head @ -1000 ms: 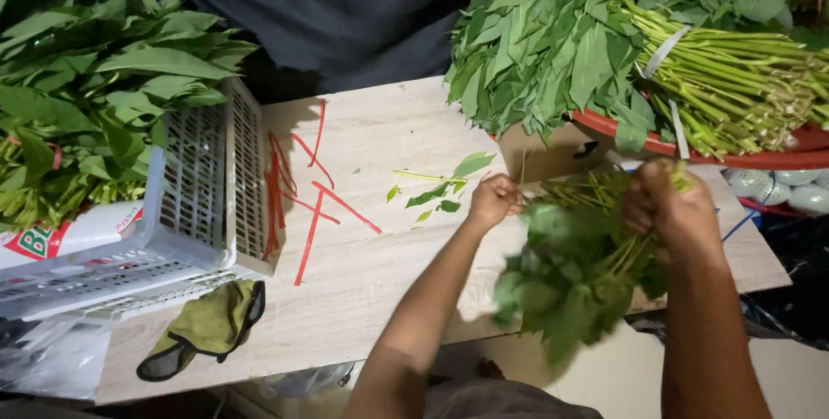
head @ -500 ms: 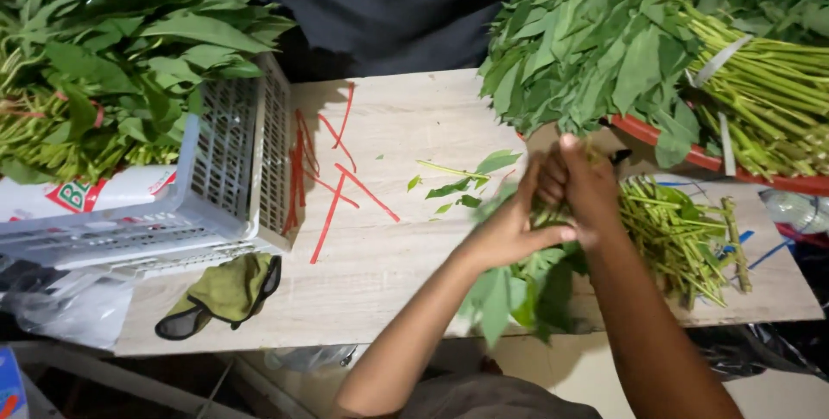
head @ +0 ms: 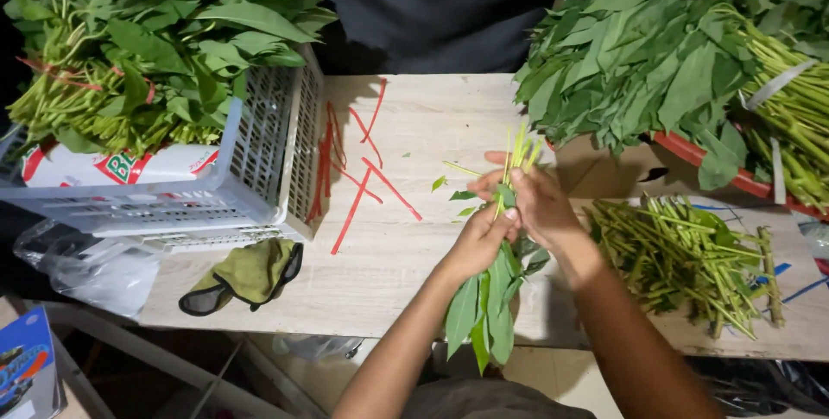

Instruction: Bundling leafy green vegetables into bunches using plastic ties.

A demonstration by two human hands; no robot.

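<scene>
Head view | hands [head: 509,216] clasp leafy green bunch [head: 492,298] | stems up, leaves drooping

Two bare hands are showing, the left hand [head: 477,242] and the right hand [head: 537,203], both gripping one small bunch of green leafy stalks [head: 494,298]. One white plastic lattice crate [head: 268,160] is standing on one pale wooden table [head: 414,126]. About six thin red bands [head: 363,182] are lying there. One olive-green cloth [head: 250,272] is lying alongside, and one heap of trimmed green stems [head: 682,255].
</scene>
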